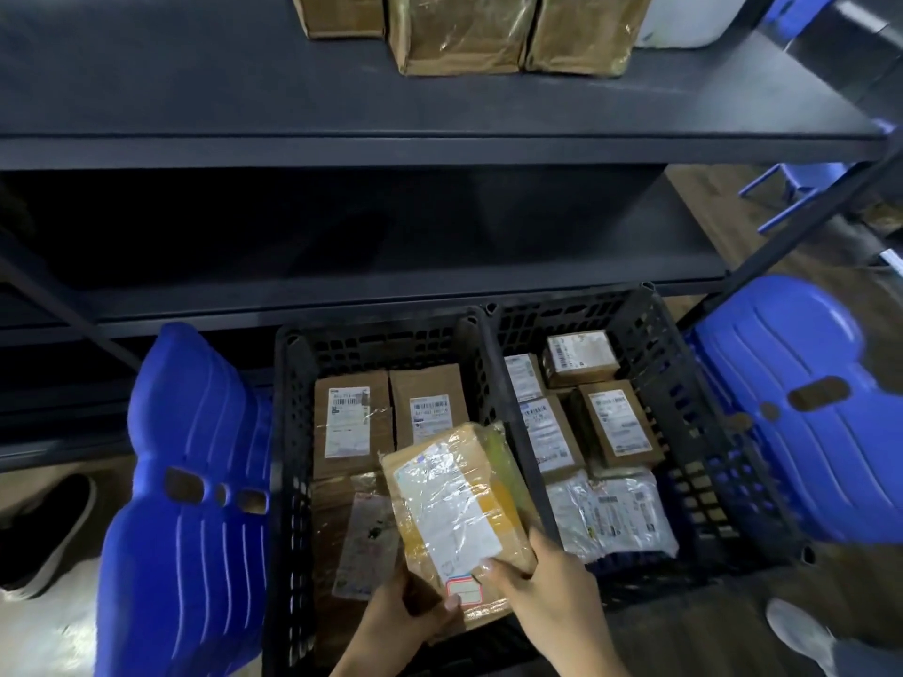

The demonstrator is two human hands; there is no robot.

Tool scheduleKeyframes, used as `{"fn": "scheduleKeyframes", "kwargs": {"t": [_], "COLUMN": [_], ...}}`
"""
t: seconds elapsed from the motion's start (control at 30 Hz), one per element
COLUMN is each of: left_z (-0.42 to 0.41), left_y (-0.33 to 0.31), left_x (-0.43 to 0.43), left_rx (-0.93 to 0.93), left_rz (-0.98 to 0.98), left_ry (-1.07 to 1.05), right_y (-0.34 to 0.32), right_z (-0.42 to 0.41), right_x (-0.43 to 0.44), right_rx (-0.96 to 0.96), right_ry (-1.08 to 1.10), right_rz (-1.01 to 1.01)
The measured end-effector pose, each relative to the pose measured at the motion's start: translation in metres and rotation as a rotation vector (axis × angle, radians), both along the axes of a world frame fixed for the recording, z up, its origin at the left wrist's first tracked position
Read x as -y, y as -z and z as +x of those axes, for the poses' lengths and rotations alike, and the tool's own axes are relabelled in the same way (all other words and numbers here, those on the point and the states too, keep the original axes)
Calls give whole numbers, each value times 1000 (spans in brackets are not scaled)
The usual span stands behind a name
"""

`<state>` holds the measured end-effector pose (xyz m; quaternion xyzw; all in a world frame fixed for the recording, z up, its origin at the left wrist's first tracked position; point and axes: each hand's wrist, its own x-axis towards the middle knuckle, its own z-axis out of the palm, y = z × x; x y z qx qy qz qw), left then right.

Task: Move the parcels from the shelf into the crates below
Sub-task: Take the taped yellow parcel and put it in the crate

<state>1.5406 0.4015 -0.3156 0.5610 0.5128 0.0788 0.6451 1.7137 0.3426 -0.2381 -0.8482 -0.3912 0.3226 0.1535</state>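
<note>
Left hand (408, 615) and right hand (552, 596), fingers grasping the near end of a tape-wrapped brown cardboard parcel (481, 500) over the left black plastic crate (289, 456), near its right edge; white label (442, 505) print illegible.

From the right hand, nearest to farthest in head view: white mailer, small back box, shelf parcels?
1. White mailer: right crate, near end, beside the right hand gripping the taped parcel.
2. Small back box: same crate, far end.
3. Shelf parcels: top shelf.
</note>
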Motion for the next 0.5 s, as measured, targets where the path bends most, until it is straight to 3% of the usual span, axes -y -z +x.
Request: {"fn": "scheduleKeyframes", "kwargs": {"t": [0.3, 0.5], "left_z": [-11, 3], "left_y": [15, 23], "left_x": [2, 5], "left_rx": [-179, -233], "left_rz": [88, -11], "left_ry": [31, 28], "right_y": [36, 43], "right_z": [-9, 3], "right_x": [10, 11], "right_rx": [-156, -64], "right_ry": [85, 53], "right_rz": [-156, -132]}}
